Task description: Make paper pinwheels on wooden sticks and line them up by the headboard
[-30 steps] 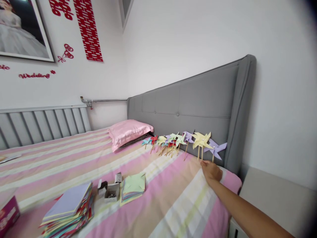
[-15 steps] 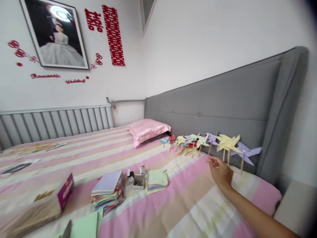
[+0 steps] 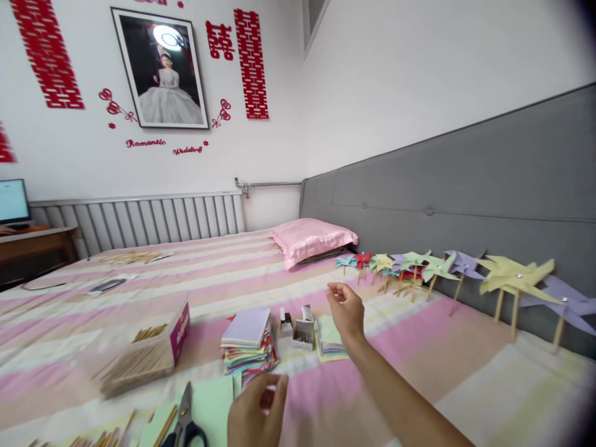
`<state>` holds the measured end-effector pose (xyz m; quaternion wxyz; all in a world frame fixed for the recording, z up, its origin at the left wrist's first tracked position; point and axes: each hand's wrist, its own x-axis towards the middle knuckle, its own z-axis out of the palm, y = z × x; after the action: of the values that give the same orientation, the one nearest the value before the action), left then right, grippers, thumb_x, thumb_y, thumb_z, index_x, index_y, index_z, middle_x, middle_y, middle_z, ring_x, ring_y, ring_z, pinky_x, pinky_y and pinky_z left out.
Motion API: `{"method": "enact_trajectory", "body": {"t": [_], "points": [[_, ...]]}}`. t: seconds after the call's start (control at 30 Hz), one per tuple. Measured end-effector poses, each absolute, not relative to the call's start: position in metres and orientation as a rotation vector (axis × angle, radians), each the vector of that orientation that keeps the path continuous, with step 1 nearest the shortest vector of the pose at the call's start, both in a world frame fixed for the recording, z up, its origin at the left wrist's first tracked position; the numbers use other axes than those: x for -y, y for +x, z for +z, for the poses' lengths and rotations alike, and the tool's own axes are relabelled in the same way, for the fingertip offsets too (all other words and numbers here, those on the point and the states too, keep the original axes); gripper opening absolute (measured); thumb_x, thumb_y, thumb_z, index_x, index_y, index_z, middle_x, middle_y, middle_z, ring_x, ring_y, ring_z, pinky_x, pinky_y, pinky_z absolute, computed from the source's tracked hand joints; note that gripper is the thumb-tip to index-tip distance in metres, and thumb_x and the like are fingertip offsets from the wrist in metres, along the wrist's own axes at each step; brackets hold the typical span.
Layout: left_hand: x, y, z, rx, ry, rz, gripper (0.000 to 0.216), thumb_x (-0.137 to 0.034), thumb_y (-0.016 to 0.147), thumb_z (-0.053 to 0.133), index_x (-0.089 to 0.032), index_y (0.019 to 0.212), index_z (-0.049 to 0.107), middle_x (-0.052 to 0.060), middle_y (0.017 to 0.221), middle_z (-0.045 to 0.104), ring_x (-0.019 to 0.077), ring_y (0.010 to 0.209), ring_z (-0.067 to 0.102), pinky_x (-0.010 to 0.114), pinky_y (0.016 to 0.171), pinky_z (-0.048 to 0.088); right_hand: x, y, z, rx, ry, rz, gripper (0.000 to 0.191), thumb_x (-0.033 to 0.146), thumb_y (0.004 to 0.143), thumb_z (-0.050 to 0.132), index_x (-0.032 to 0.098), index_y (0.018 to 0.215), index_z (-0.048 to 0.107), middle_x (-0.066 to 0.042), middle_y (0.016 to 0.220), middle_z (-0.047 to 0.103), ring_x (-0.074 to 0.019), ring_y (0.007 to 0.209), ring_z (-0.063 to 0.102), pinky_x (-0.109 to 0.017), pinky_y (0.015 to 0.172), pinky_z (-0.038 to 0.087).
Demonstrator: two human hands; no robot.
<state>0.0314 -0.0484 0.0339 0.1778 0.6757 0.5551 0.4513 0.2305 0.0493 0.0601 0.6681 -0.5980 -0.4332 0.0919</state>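
My right hand [image 3: 347,310] hangs over the bed beside a stack of light-green paper squares [image 3: 327,338], its fingers loosely bent and apart with nothing in them. Low in the middle, my left hand [image 3: 258,410] is also empty, with a gap between thumb and curved fingers. It is just in front of a taller stack of coloured paper squares [image 3: 246,332] topped with lilac. Two small boxes [image 3: 303,335] stand between the stacks, one with small metal bits inside. Along the headboard stands a row of paper pinwheels [image 3: 516,276] on wooden sticks.
Dark-handled scissors [image 3: 185,419] lie on green paper [image 3: 212,403] at the front. A clear box [image 3: 179,335] of wooden sticks stands to the left. A pink pillow [image 3: 314,239] rests by the grey headboard [image 3: 465,180]. Loose sticks [image 3: 107,437] lie at the lower left.
My right hand has left the stick of a lilac pinwheel by the headboard and moved left to the paper stack. My left hand has come into view. The view has turned left.
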Motion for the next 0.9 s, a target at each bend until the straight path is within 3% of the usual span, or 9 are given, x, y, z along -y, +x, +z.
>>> {"method": "enact_trajectory", "body": {"t": [0.17,0.33,0.53,0.73,0.9], "points": [[0.014,0.035,0.072,-1.537,1.766,1.394,0.035,-0.048,0.076,0.047,-0.017,0.069,0.063,0.002,0.056,0.065,0.0166,0.055,0.059,0.023,0.051,0.042,-0.079,0.221,0.042,0.904,-1.352,0.264,0.031,0.033,0.071,0.048,0.015,0.093,0.063,-0.007,0.085,0.07,-0.0177,0.068,0.063,-0.025,0.061,0.048],[-0.01,0.024,0.036,-1.64,1.533,1.553,0.037,-0.052,0.071,0.051,-0.017,0.072,0.065,0.003,0.06,0.067,0.0193,0.061,0.062,0.026,0.059,0.045,-0.076,0.238,0.005,0.928,-1.456,0.281,0.03,0.032,0.068,0.051,0.017,0.092,0.062,-0.007,0.087,0.069,-0.0189,0.069,0.063,-0.026,0.061,0.048],[-0.019,0.007,0.011,-1.679,1.437,1.47,0.038,-0.052,0.069,0.055,-0.016,0.077,0.065,0.003,0.062,0.069,0.0203,0.064,0.063,0.026,0.058,0.046,-0.071,0.265,-0.022,1.049,-1.699,0.248,0.025,0.027,0.067,0.053,0.019,0.088,0.062,-0.007,0.09,0.068,-0.0175,0.061,0.062,-0.027,0.059,0.047],[-0.017,0.004,0.033,-1.657,1.343,1.599,0.037,-0.048,0.067,0.061,-0.015,0.083,0.066,0.002,0.067,0.069,0.0169,0.063,0.064,0.023,0.057,0.047,-0.076,0.27,-0.017,1.31,-1.944,0.138,0.029,0.015,0.065,0.054,0.024,0.092,0.063,-0.005,0.1,0.063,-0.0211,0.081,0.06,-0.032,0.073,0.041],[-0.008,-0.003,0.057,-1.669,1.257,1.881,0.035,-0.043,0.067,0.064,-0.013,0.086,0.066,-0.001,0.071,0.069,0.0117,0.062,0.063,0.019,0.056,0.048,-0.07,0.272,-0.018,1.47,-2.114,0.128,0.031,0.024,0.068,0.057,0.023,0.098,0.063,-0.009,0.101,0.064,-0.027,0.096,0.057,-0.037,0.079,0.039]]}}
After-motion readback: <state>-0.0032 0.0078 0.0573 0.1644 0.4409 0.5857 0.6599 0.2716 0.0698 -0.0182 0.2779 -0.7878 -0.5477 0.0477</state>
